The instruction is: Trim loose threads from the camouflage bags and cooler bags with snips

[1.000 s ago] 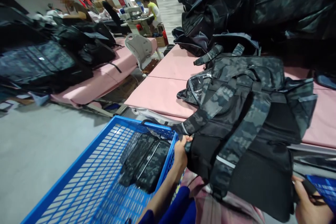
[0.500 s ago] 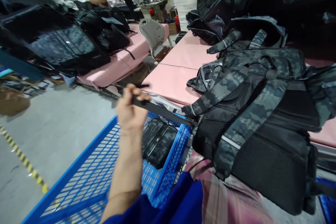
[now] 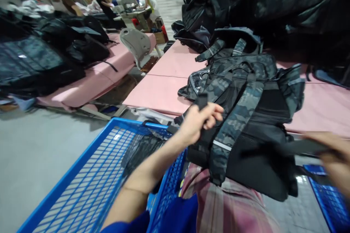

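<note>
A camouflage and black backpack (image 3: 257,131) lies with its shoulder straps up, partly on the pink table and partly over my lap. My left hand (image 3: 201,120) is closed around a black webbing strap (image 3: 202,101), whose end sticks up above the fist, over the bag's left side. At the right edge my right hand (image 3: 332,153) is smeared by motion. It grips another black strap (image 3: 303,147), stretched out toward the bag and also blurred. The far part of the right hand is cut off by the frame.
A blue plastic basket (image 3: 68,174) stands at my left, with a dark camouflage item (image 3: 142,149) inside. Black bags (image 3: 232,3) are piled at the back right. More bags (image 3: 54,51) lie on another pink table. A grey chair (image 3: 135,45) and several people are farther back.
My left hand has moved right, from over the basket to the backpack, with the strap in it. My right hand has come into view at the right with another strap. The view has shifted right.
</note>
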`<state>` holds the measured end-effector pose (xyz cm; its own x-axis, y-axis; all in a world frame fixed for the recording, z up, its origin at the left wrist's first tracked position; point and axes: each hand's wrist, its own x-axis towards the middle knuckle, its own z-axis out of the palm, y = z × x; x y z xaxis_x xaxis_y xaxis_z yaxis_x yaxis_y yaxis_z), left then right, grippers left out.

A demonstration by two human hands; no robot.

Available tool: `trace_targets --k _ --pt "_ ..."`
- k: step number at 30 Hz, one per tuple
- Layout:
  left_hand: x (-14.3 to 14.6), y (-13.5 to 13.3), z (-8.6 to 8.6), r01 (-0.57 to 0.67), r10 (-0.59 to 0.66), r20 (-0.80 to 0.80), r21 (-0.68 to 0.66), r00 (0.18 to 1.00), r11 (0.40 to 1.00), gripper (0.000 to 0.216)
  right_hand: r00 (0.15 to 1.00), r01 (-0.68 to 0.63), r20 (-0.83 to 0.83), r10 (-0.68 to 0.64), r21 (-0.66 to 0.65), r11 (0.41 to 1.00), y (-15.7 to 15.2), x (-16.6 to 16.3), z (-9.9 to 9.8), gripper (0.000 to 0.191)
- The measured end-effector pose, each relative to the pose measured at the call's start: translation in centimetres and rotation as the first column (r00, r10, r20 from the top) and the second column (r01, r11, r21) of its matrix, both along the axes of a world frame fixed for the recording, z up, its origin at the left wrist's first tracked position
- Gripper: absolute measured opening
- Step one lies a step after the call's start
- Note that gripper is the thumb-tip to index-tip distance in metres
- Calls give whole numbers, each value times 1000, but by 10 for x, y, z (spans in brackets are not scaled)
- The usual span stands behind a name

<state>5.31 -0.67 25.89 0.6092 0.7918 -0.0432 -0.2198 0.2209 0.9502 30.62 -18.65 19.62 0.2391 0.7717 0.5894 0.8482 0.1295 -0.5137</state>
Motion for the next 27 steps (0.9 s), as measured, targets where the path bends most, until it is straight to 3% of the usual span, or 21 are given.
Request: trace_targets --k 2,4,6,8,11,16,19,20,22,25,27 --pt "39 -19 -35 182 -188 -113 -66 976 981 38 991 -132 -11 131 -27 991 9 -6 12 36" --pt "63 -35 -57 363 -385 -151 -158 910 919 48 964 -260 -70 257 -30 965 22 -12 15 44" --pt "73 -44 -66 495 -530 -107 -240 841 835 57 951 -285 -133 280 -23 958 34 -13 12 43" --pt "74 -47 -66 556 -591 -47 -286 805 780 59 960 -229 -173 221 -28 973 42 -9 7 41" --pt "73 -44 -59 539 -575 -42 -297 817 788 54 968 -153 -209 138 -55 987 47 1 0 40" --pt "75 -41 -56 491 -510 -79 -181 857 852 44 981 -102 -180 73 -157 982 46 13 0 34" --pt "79 -41 -58 371 -391 -87 -178 916 911 40 988 142 -11 -152 -292 946 36 15 1 50" --pt "80 -41 -58 316 -337 -87 -195 937 928 38 972 231 37 -231 -293 928 31 13 0 58" --pt "83 -42 -59 226 -253 -89 -239 963 944 36 947 321 63 -315 -235 918 18 6 0 52" --pt "89 -43 -60 142 -172 -85 -280 981 949 36 970 241 63 -235 -110 964 0 -17 2 30" --pt "93 -46 -60 96 -123 -74 -288 990 953 36 983 147 117 -142 -38 988 -6 -32 5 28"
